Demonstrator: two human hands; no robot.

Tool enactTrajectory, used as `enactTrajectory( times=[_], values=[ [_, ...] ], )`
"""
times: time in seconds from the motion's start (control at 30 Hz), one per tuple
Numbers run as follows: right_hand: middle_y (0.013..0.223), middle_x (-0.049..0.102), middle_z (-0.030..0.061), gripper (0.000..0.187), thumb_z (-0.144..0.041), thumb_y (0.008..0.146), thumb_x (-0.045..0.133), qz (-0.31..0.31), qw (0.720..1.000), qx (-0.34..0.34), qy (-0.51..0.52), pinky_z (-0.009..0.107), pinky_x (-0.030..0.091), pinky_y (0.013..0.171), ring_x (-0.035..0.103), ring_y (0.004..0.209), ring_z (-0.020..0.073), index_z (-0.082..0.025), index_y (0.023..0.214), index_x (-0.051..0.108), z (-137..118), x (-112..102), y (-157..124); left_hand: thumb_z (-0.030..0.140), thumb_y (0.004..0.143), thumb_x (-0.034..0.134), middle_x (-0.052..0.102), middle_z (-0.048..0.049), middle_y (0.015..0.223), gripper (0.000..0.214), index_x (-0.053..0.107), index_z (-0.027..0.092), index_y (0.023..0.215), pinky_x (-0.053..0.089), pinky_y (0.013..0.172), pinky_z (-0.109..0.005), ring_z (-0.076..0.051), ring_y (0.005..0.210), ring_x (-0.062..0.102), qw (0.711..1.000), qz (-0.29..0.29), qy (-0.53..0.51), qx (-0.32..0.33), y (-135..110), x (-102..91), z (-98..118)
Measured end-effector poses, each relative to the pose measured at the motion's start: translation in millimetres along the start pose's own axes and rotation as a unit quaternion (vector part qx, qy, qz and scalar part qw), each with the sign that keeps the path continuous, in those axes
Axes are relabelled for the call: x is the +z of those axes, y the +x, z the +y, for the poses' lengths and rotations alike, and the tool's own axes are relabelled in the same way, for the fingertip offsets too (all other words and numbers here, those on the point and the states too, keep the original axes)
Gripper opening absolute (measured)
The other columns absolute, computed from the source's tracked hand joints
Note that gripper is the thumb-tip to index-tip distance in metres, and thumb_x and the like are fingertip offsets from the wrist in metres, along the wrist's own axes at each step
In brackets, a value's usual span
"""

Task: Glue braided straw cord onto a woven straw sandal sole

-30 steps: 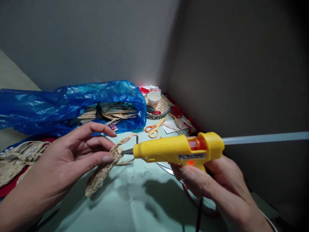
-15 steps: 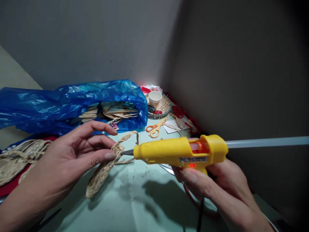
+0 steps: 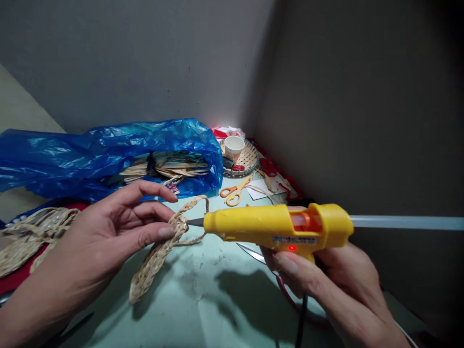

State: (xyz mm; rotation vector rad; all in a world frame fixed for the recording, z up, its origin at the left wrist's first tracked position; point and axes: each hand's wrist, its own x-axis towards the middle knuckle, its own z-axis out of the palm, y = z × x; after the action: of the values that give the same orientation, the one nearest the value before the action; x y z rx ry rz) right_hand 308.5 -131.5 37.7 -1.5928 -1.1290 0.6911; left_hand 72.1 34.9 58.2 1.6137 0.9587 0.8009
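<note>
Between thumb and fingers, my left hand (image 3: 119, 232) pinches a braided straw piece (image 3: 155, 266), held tilted over the table. Thin braided loops stick out from its upper end. My right hand (image 3: 326, 285) is wrapped round the grip of a yellow hot glue gun (image 3: 253, 223), whose red light is lit. The gun's dark nozzle points left, its tip at the upper part of the braid, where a small shiny spot shows. A long translucent glue stick (image 3: 406, 222) juts out of the gun's back. My right fingers are partly hidden behind the gun.
A blue plastic bag (image 3: 72, 154) with dried straw lies at the back left. Behind the gun are orange-handled scissors (image 3: 234, 192), a woven tray (image 3: 250, 157) and a paper cup (image 3: 234, 146). Larger red-handled scissors (image 3: 286, 295) lie under my right hand. Woven straw sandals (image 3: 21, 241) rest at left.
The glue gun has shifted slightly right with my right hand, its nozzle drawing back a little from the braid. My left hand stays almost still, and the braid's lower end has dipped slightly.
</note>
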Motion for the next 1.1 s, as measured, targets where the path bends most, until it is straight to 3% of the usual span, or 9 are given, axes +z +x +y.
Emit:
enactTrajectory(
  times=[0.47, 0.63, 0.77, 0.87, 0.97, 1.1],
  values=[
    [0.064, 0.061, 0.0036, 0.033, -0.053, 0.096, 0.071, -0.025, 1.0, -0.011, 0.009, 0.025, 0.045, 0.047, 0.071, 0.098, 0.028, -0.028, 0.075, 0.069, -3.3, -0.3, 5.3, 0.031, 0.071, 0.093, 0.08, 0.004, 0.073, 0.034, 0.075, 0.033, 0.1, 0.057, 0.054, -0.015, -0.016, 0.066, 0.076, 1.0, -0.026, -0.009, -0.014, -2.1, -1.2, -1.5],
    [0.062, 0.06, 0.0005, 0.032, -0.047, 0.103, 0.063, -0.084, 0.992, -0.092, 0.008, 0.027, 0.053, 0.06, 0.069, 0.08, 0.0223, -0.029, 0.077, 0.068, -3.4, -3.8, 12.8, 0.029, 0.068, 0.093, 0.08, 0.0042, 0.07, 0.033, 0.075, 0.032, 0.096, 0.057, 0.053, -0.015, -0.015, 0.063, 0.074, 1.0, -0.02, -0.018, -0.011, -1.6, 0.6, 0.9],
    [0.065, 0.061, 0.0014, 0.035, -0.052, 0.099, 0.068, -0.04, 0.999, -0.032, 0.011, 0.025, 0.047, 0.047, 0.066, 0.07, 0.0207, -0.028, 0.073, 0.065, 0.6, -2.6, 5.9, 0.026, 0.067, 0.09, 0.079, 0.0043, 0.066, 0.031, 0.074, 0.029, 0.093, 0.056, 0.053, -0.014, -0.014, 0.061, 0.074, 1.0, -0.011, -0.022, -0.003, 0.6, 5.0, 7.0],
    [0.068, 0.063, 0.0015, 0.026, -0.05, 0.099, 0.07, -0.016, 1.0, -0.019, -0.007, 0.026, 0.048, 0.046, 0.059, 0.058, 0.0186, -0.029, 0.084, 0.073, 6.8, 0.0, -2.5, 0.025, 0.065, 0.089, 0.078, 0.0043, 0.063, 0.03, 0.073, 0.027, 0.09, 0.055, 0.054, -0.013, -0.013, 0.06, 0.074, 0.999, -0.001, -0.034, -0.009, 1.8, 8.1, 10.0],
    [0.078, 0.07, 0.0032, 0.021, -0.05, 0.096, 0.072, 0.033, 0.998, -0.04, -0.027, 0.027, 0.055, 0.053, 0.066, 0.067, 0.0216, -0.029, 0.099, 0.078, 12.2, 5.4, -7.9, 0.026, 0.063, 0.09, 0.078, 0.0036, 0.064, 0.032, 0.073, 0.026, 0.091, 0.056, 0.055, -0.013, -0.013, 0.06, 0.074, 0.998, 0.007, -0.053, -0.019, 2.2, 10.1, 6.9],
    [0.095, 0.077, 0.0026, 0.031, -0.06, 0.093, 0.072, 0.093, 0.995, -0.038, -0.021, 0.03, 0.062, 0.075, 0.073, 0.081, 0.0241, -0.031, 0.098, 0.08, 14.2, 15.4, -11.1, 0.033, 0.067, 0.093, 0.079, 0.0034, 0.071, 0.037, 0.073, 0.028, 0.098, 0.056, 0.058, -0.013, -0.012, 0.065, 0.073, 0.997, 0.014, -0.067, -0.035, 0.8, 11.3, -2.3]
  ],
)
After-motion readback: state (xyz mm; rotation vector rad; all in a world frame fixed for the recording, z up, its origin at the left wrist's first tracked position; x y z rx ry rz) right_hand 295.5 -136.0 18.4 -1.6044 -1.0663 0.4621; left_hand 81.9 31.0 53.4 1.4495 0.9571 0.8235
